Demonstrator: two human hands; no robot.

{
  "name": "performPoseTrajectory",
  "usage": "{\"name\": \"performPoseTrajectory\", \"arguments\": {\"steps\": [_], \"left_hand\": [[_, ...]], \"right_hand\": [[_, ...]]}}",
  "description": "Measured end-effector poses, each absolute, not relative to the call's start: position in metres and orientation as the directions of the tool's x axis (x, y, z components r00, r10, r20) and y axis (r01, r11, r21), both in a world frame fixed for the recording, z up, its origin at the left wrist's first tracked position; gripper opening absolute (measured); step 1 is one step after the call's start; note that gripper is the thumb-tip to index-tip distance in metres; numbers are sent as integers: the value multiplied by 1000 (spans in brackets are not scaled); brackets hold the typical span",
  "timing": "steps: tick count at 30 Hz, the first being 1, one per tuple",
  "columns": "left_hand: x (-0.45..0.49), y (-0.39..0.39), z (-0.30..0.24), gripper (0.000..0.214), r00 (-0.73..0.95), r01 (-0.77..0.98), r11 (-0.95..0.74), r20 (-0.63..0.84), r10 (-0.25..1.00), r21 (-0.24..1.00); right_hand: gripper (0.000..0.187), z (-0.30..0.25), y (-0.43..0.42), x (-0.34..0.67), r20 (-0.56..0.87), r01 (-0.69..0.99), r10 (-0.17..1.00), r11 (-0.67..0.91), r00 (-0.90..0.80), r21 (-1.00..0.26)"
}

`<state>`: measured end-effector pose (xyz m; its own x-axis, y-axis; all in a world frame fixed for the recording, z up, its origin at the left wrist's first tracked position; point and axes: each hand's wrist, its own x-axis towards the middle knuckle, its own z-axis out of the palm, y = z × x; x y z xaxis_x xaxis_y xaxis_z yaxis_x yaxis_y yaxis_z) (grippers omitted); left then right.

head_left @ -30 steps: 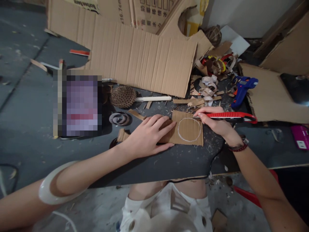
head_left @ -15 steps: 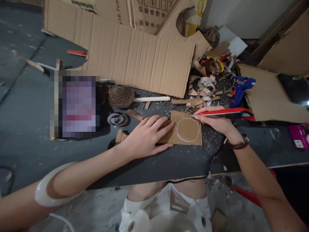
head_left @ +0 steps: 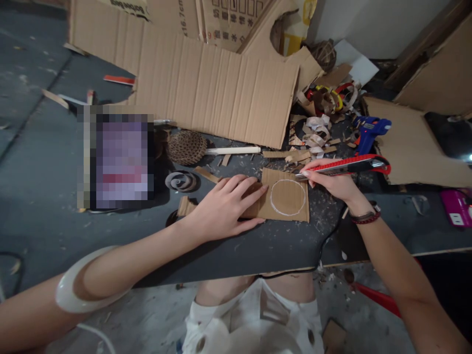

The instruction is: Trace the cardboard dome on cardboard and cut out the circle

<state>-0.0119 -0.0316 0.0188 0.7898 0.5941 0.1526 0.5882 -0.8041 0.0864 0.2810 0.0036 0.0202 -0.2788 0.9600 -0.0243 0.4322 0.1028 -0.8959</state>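
A small square of brown cardboard (head_left: 285, 211) lies on the dark table, with a white circle (head_left: 288, 197) drawn on it. My left hand (head_left: 223, 209) lies flat on the square's left part, fingers stretched out, pressing it down. My right hand (head_left: 332, 181) is closed round a red utility knife (head_left: 346, 166), whose blade tip points left at the square's upper right corner, just above the circle. A white bangle is on my left forearm and a dark bracelet on my right wrist.
A large corrugated sheet (head_left: 210, 88) lies behind the work. A woven cardboard ball (head_left: 187, 146) with a white stick, a paper spiral (head_left: 181, 181), curled strips (head_left: 317, 130), a blue glue gun (head_left: 368, 132) and a pink device (head_left: 457, 206) stand around. A blurred screen (head_left: 118, 160) stands left. The table edge (head_left: 258, 275) is near my lap.
The knife's handle end has tilted up a little and the blade tip has lifted slightly from the cardboard's top edge. My left hand has stayed put.
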Motion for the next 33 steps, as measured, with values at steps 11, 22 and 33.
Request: {"name": "performPoseTrajectory", "arguments": {"steps": [11,22,33], "left_hand": [[-13,-31,18,64,789,588,-803,154,595,93],[-13,-32,18,65,791,585,-806,157,592,89],[-13,-32,19,64,790,590,-803,148,596,82]], "right_hand": [[16,22,2,279,2,457,958,138,-287,-879],[14,36,-3,278,51,609,913,311,-405,-729],[16,25,3,280,-32,486,946,137,-323,-863]]}}
